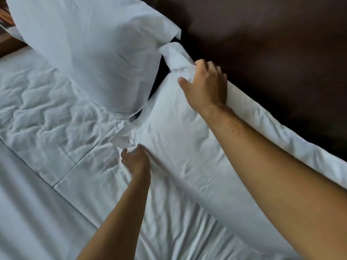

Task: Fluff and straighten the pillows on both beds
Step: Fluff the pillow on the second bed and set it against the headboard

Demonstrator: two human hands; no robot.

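Two white pillows lie at the head of one bed. The near pillow [180,132] rests flat against the dark headboard, running from centre to lower right. My right hand [204,87] grips its far top corner, fingers curled over the bunched cloth. My left hand [135,160] pinches the pillow's lower left corner where it meets the sheet. The far pillow [90,53] stands propped upright at the upper left, its loose case flap hanging towards the near pillow.
A dark brown headboard [272,53] fills the upper right. The wrinkled white sheet [47,113] spreads left, with a folded duvet edge [28,212] at lower left. A strip of wooden furniture [7,44] shows at the far left edge.
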